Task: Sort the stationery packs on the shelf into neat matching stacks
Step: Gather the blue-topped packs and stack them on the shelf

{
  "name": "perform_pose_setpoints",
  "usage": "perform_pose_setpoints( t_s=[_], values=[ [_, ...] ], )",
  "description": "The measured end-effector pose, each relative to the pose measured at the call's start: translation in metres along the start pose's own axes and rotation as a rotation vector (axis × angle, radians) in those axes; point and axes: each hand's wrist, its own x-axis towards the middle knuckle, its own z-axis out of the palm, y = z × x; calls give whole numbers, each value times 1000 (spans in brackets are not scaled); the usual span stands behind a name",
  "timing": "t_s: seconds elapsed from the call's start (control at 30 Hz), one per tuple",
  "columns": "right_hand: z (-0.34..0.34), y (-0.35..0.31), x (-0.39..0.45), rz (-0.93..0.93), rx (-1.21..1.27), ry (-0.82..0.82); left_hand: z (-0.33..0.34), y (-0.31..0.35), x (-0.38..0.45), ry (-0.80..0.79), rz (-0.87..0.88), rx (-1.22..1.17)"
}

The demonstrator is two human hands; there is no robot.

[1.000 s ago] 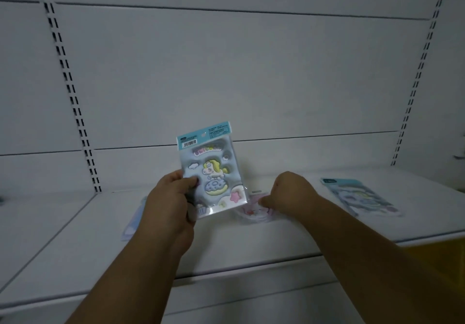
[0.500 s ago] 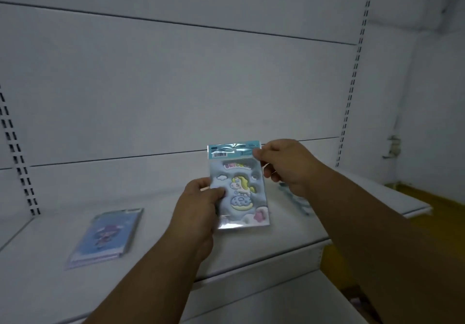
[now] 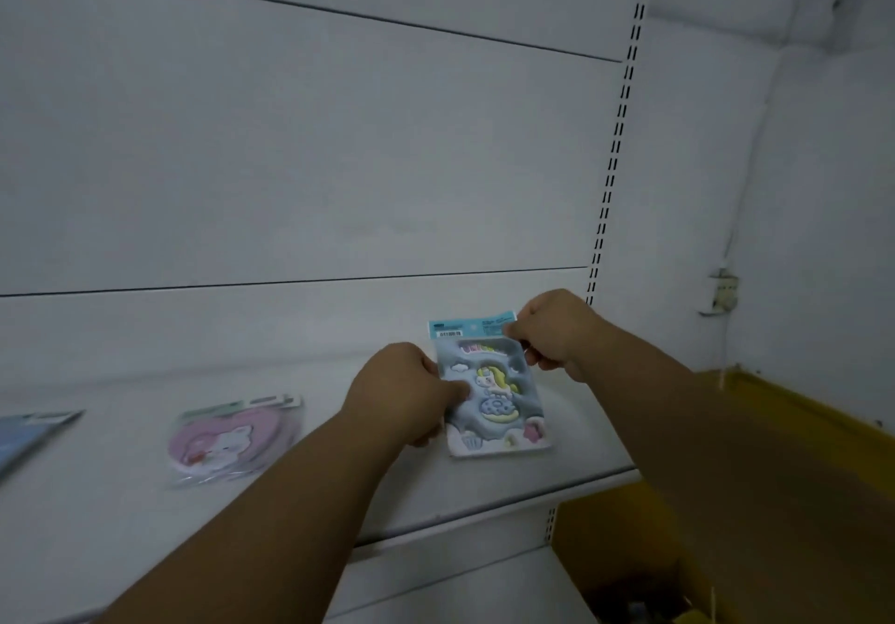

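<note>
Holding the unicorn pack upright over the shelf, left hand pinches its side, right hand its top corner; pink pack lies well left.

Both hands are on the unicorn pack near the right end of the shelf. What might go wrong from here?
The unicorn pack hangs from light pinches by the left hand and right hand, so the glossy wrap may slip. It sits close to the shelf front edge, above the yellow box.
</note>
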Motion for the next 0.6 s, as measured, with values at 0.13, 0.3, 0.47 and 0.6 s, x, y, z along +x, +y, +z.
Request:
perform_pose_setpoints(
  t_s=[0.13,0.3,0.47,0.6],
  values=[
    [21,17,27,-102,-287,-29,13,-8,14,46,-32,228],
    [33,17,25,-344,-462,104,19,-2,14,127,-83,359],
    [60,-42,-9,-641,-295,140,-8,-16,-10,290,40,380],
    [108,-116,-64,-913,-227,94,-76,-54,-52,427,9,405]
  ],
)
